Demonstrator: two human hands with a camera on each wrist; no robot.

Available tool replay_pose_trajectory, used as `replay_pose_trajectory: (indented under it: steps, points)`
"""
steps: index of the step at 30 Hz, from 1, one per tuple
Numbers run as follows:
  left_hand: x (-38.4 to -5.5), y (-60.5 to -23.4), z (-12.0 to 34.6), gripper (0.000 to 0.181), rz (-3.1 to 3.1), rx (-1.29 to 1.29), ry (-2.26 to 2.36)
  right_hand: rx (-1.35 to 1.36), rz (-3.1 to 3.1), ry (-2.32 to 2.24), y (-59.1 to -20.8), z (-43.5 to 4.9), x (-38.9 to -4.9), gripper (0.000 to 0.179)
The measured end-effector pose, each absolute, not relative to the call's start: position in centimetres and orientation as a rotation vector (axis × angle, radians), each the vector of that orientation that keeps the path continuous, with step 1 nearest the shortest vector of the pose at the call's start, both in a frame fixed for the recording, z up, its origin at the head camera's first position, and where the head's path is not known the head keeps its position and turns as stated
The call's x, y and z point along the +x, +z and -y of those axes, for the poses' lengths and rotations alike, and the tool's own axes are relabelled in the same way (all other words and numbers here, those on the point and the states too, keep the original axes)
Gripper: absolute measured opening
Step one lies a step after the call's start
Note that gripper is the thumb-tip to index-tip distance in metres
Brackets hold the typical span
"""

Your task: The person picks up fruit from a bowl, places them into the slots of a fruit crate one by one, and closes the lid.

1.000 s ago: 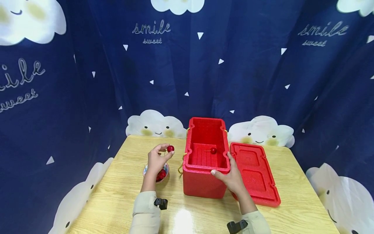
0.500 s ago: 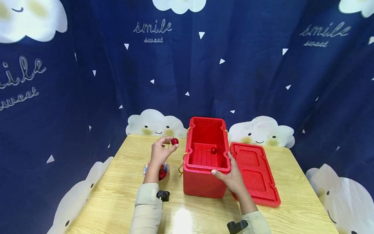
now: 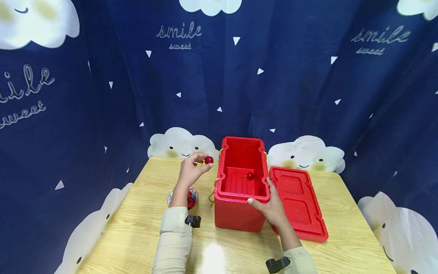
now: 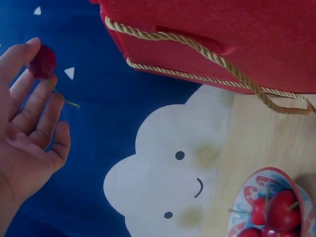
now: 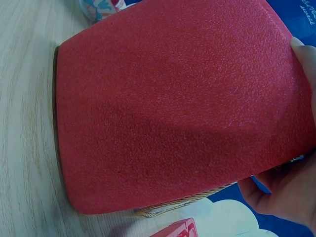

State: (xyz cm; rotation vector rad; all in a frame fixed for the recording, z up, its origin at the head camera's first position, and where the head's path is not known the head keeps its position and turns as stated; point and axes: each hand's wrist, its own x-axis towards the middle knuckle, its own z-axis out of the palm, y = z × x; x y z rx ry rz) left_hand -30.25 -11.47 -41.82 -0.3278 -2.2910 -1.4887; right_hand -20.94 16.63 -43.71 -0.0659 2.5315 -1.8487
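Between thumb and fingertips my left hand (image 3: 191, 169) pinches a dark red cherry (image 3: 209, 160), held just left of the red foam box (image 3: 236, 213). A thin green stem (image 4: 66, 100) trails from the cherry in the left wrist view. My right hand (image 3: 272, 205) grips the box's near right corner, thumb on the front rim and fingers along the right side. Inside the lidless box, another cherry (image 3: 250, 176) lies on the ribbed floor. A patterned bowl (image 4: 269, 173) with several cherries (image 4: 283, 211) stands left of the box, partly hidden behind my left forearm in the head view.
The red lid (image 3: 299, 201) lies flat on the wooden table (image 3: 130, 228), close to the box's right side. Gold cord (image 4: 197, 47) hangs along the box's sides. A dark blue curtain (image 3: 205, 76) with clouds surrounds the table's back and sides.
My left hand has moved up and to the right with the cherry, away from the bowl and closer to the box's left rim. My right hand has stayed on the box corner.
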Motion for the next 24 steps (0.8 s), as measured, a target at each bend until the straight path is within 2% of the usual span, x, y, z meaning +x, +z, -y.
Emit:
replay_pose_trajectory:
  steps: [10,17,24]
  points:
    - [-31.1,-40.3,10.7,0.031,2.316,-0.432,-1.515,-0.085,-2.558,-1.852,-46.8,-17.5,-22.5,0.107]
    - [-31.6,-39.3,9.9,0.031,2.389,-0.482,-1.562,-0.056,-2.52,-1.858,-45.0,-17.3,-21.7,0.106]
    - [-32.0,-38.4,9.0,0.034,2.486,-0.51,-1.557,-0.059,-2.514,-1.853,-46.8,-17.8,-22.7,0.107]
